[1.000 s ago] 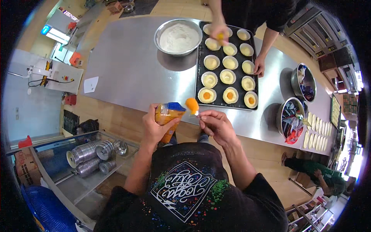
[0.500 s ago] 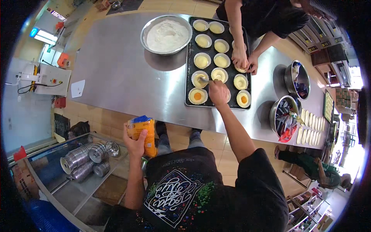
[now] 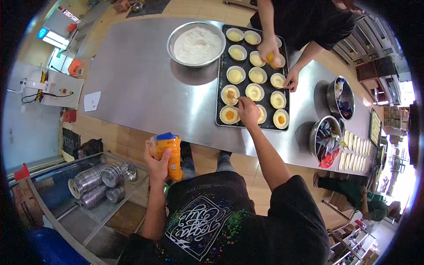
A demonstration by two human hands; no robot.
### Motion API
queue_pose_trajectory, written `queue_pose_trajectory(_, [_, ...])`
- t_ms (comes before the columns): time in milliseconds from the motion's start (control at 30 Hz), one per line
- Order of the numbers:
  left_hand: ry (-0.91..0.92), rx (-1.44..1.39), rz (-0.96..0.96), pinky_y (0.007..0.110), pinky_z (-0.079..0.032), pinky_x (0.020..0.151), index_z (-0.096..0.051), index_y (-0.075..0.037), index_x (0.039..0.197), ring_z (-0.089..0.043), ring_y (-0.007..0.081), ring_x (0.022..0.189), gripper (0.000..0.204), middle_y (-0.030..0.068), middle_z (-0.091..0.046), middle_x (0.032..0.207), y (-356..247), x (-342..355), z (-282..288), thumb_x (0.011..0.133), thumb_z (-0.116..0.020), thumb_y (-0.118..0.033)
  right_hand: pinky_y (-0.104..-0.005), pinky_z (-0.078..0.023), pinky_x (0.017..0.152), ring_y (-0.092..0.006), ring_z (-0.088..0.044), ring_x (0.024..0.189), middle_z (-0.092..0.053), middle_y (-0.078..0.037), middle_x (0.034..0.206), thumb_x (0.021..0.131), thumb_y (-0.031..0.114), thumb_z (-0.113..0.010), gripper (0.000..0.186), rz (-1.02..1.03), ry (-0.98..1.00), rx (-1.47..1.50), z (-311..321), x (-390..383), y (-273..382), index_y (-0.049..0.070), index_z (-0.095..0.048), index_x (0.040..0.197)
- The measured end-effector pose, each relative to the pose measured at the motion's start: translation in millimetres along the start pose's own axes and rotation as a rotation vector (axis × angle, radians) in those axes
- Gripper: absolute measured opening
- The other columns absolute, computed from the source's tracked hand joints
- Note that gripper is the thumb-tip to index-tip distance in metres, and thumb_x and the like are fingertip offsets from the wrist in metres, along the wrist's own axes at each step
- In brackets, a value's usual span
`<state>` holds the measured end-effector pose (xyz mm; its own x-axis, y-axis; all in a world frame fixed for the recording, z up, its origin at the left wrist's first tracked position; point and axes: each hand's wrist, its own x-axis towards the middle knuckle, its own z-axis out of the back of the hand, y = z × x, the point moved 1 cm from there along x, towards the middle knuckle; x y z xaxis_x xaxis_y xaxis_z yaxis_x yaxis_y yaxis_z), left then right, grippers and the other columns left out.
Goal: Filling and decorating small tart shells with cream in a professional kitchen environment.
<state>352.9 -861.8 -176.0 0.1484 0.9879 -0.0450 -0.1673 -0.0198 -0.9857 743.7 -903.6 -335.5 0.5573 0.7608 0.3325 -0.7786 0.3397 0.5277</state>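
My left hand (image 3: 157,162) holds up an orange and blue pouch (image 3: 174,153) beside the table's near edge. My right hand (image 3: 249,112) pinches a spoon (image 3: 233,96), its tip in a paper cup of pale dough with orange filling (image 3: 230,93). That cup sits in the left column of a black baking tray (image 3: 224,65). The nearest left cup (image 3: 229,115) and nearest right cup (image 3: 281,119) also carry orange filling. The other visible cups hold plain dough, some with a dent in the middle. My right hand partly covers a cup in the front row.
Across the tray, a co-worker's one hand (image 3: 267,49) holds something yellow; the other hand (image 3: 292,80) touches a cup. A flour bowl (image 3: 197,45) stands left of the tray. Two metal bowls (image 3: 340,98) with packages and strips of dough (image 3: 354,152) lie to the right.
Orange filling now shows in the cup under my spoon. The co-worker's one hand has lifted off a cup, and a yellow thing shows in it. My left hand still holds the pouch.
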Motion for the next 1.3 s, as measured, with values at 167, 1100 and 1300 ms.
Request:
queue_pose_trajectory(167, [0.054,0.001,0.023,0.027,-0.055,0.072,-0.055,-0.001,0.128,-0.066,0.0178,0.082,0.054,0.0105,-0.068,0.105,-14,9,-18,0.085,-0.084,-0.013,-0.0339,-0.052,0.063,-0.0244,-0.066,0.070,-0.072,-0.006,0.089,0.091,0.010,-0.067,0.017,0.028,-0.120,0.133,21,0,20,0.008,-0.075,0.105])
queue_pose_trajectory(1100, [0.390,-0.102,-0.025,0.026,-0.056,0.069,-0.059,-0.003,0.112,-0.067,0.0157,0.076,0.044,0.0084,-0.071,0.097,-78,16,-70,0.083,-0.089,-0.018,-0.0182,-0.034,0.050,-0.0067,-0.048,0.056,-0.068,-0.006,0.074,0.096,0.002,-0.063,0.017,-0.563,0.454,1.136,198,-59,168,-0.001,-0.075,0.107])
queue_pose_trajectory(1300, [0.368,0.395,-0.185,0.028,-0.056,0.066,-0.060,-0.002,0.111,-0.066,0.0173,0.073,0.049,0.0094,-0.071,0.098,-84,11,-90,0.078,-0.092,-0.019,-0.0172,-0.028,0.043,-0.0043,-0.040,0.049,-0.069,-0.006,0.075,0.097,0.004,-0.064,0.015,-0.679,0.502,1.495,202,-55,130,0.000,-0.075,0.106])
